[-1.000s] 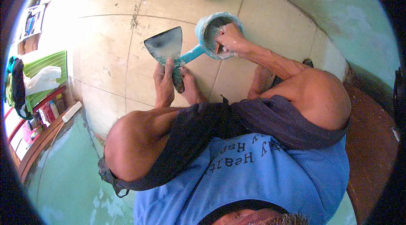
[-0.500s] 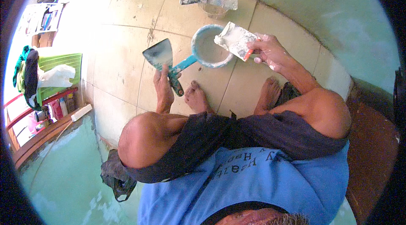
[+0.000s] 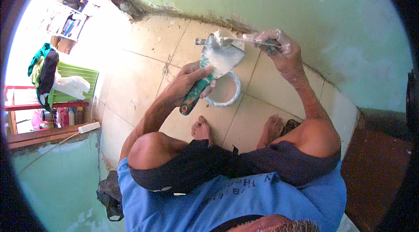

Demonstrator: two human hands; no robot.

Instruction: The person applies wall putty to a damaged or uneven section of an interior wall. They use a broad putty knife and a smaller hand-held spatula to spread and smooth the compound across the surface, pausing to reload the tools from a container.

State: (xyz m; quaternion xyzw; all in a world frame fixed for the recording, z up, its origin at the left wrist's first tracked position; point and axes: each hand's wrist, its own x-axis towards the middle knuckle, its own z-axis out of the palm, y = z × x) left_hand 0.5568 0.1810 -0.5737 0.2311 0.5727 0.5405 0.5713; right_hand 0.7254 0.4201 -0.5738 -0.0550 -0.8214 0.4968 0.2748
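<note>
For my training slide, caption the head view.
Left hand holds a wide putty knife near the scraper in the right hand; below, a blue-rimmed pot stands on the tiled floor.

The left hand [image 3: 188, 80] has swung its wide scraper [image 3: 224, 57] over from the pot's [image 3: 238, 88] nine o'clock to its twelve. I see the right hand [image 3: 283, 51] gone from three o'clock to two, its flat tool [image 3: 257, 41] turned edge-on, white paste [image 3: 221, 38] now by the wide blade's edge.

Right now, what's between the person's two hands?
In the head view: the green-handled scraper's blade, then the thin tool seen edge-on, with white paste where they seem to meet.
</note>
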